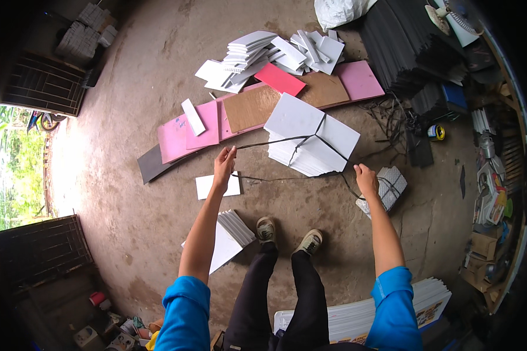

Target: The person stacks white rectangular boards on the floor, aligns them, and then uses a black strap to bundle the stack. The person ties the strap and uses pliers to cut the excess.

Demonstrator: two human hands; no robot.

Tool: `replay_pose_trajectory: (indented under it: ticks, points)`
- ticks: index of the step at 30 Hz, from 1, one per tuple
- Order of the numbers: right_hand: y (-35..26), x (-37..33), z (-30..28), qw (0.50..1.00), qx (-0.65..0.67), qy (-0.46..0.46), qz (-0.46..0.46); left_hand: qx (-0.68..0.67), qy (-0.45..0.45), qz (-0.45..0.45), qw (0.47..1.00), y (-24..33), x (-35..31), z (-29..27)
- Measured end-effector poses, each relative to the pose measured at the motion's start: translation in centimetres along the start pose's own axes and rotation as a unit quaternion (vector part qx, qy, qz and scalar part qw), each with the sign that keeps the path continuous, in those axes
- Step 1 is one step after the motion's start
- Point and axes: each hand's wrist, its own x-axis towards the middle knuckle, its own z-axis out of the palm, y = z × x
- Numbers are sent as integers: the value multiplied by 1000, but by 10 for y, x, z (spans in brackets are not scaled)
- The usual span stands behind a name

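A stack of white boards (295, 116) sits on the floor in front of me, with a black cord (266, 143) crossed over its top. My left hand (223, 167), left of the stack, is closed on one length of the cord, which runs taut to the crossing. My right hand (366, 180) grips another length at the stack's right side. A slack piece of cord hangs below, between the two hands. Beside my right hand lies a smaller white bundle (390, 187) bound with dark cord.
Pink and brown panels (249, 111) lie beyond the stack, with a heap of white pieces (249, 50) behind. More white boards (231, 234) lie by my left foot. Dark sheets (401, 47) are piled at far right. A long white stack (348, 316) is behind my legs.
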Motion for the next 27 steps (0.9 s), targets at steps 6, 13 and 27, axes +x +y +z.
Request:
replay_pose_trajectory:
  ticks: [6,13,27]
  points:
    - [0,18,-14,997,25,54,-55,105,130,161,973,0,68,1]
    - [25,42,34,965,76,173,-183,165,190,248,935,-22,164,24]
    - [57,79,98,877,121,359,-296,182,169,368,896,-39,257,70]
